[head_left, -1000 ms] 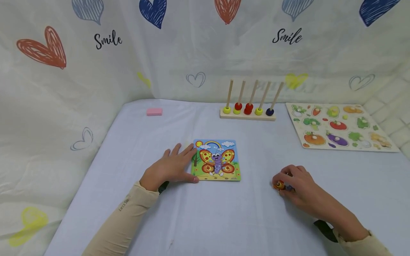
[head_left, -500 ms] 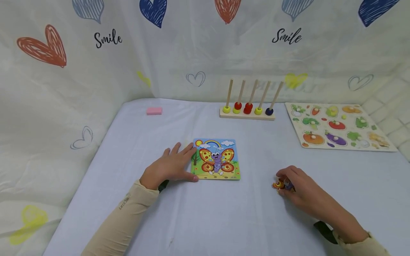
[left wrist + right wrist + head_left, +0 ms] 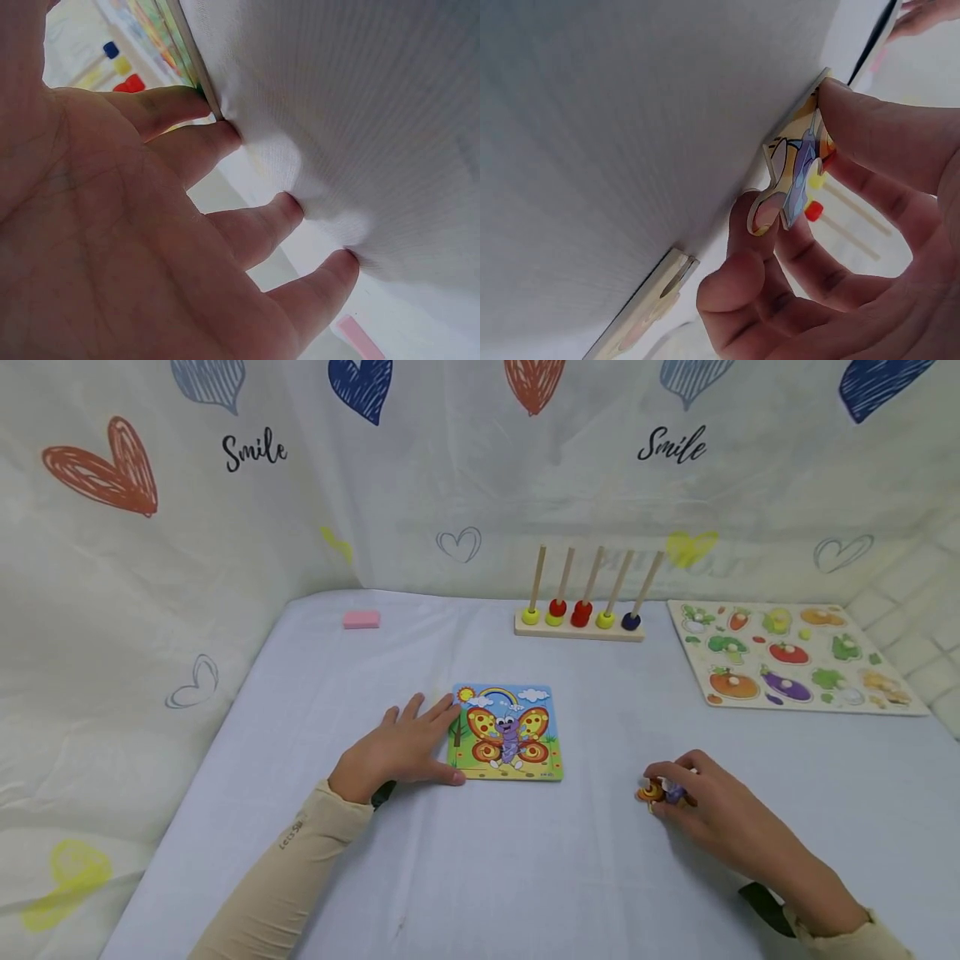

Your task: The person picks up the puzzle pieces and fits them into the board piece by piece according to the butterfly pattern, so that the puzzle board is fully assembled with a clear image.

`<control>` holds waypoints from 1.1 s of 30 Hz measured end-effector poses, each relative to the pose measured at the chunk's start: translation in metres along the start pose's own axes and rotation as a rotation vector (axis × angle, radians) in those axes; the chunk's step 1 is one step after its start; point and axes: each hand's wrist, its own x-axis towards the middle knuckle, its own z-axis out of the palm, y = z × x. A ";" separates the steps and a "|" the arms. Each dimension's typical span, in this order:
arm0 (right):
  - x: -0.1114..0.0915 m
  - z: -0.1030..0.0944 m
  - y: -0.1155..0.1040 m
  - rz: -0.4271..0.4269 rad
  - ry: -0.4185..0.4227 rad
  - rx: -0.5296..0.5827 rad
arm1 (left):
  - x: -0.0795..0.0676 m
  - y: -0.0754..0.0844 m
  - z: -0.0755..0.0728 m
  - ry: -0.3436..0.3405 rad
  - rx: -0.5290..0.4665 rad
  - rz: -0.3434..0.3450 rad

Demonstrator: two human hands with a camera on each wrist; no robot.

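In the head view a square butterfly puzzle (image 3: 509,732) lies flat at the middle of the table, its picture whole. My left hand (image 3: 396,750) rests beside it with fingers spread, the index fingertip and thumb at its left edge. Close up in the left wrist view, the fingertips press on the white cloth and against the board's side (image 3: 201,67). Off to the right, my right hand (image 3: 720,810) pinches a small jigsaw piece (image 3: 799,161) in purple and orange between thumb and fingers, low over the cloth. The fingers hide part of that piece.
A bead abacus (image 3: 579,631) with upright pegs stands at the back. Right of it lies a vegetable knob-puzzle board (image 3: 798,658). A small pink block (image 3: 362,621) sits at the back left. Curtain printed with hearts (image 3: 465,460) hangs behind the white table.
My right fingers have shifted slightly around the jigsaw piece, so more of its purple part shows. The left hand and the butterfly puzzle have stayed in place.
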 end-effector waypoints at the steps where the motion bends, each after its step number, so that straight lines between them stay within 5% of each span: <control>1: 0.000 0.000 0.000 0.000 0.001 0.003 | 0.000 0.000 0.000 0.001 -0.001 0.001; 11: 0.000 -0.002 0.008 -0.063 0.033 0.089 | 0.000 0.000 0.001 -0.011 -0.012 -0.008; 20: 0.002 -0.003 0.008 0.110 -0.001 0.249 | -0.001 0.000 0.000 -0.011 -0.014 -0.013; 33: 0.017 -0.002 -0.010 0.128 0.024 0.473 | -0.002 0.003 -0.002 -0.008 -0.013 -0.016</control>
